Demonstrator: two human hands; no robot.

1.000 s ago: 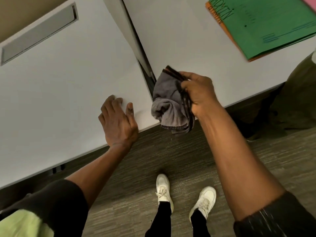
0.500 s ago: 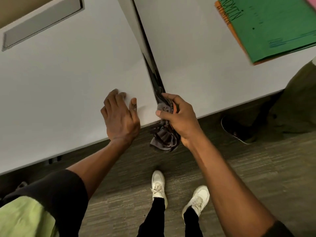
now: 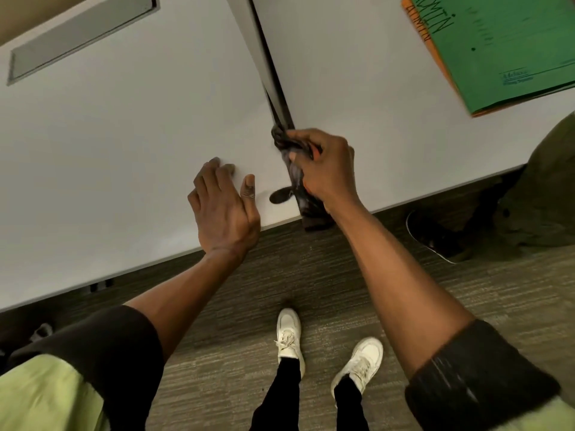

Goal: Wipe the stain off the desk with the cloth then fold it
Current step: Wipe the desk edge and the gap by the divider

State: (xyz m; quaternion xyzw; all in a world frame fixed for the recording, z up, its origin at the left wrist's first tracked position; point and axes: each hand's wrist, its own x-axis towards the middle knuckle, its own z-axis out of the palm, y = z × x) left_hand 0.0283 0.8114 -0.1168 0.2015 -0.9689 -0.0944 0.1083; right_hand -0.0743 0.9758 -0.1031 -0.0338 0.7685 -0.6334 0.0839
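Head view: two hands, right hand point(image 3: 326, 169) gripping one cloth point(image 3: 295, 169).

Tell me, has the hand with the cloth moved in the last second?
Yes. The right hand has carried the cloth down from above the desk onto its front edge, at the near end of the gap between the desks.

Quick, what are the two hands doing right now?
Left hand: open, flat on the desk, holding nothing.
Right hand: closed around the bunched grey cloth at the desk's front edge.
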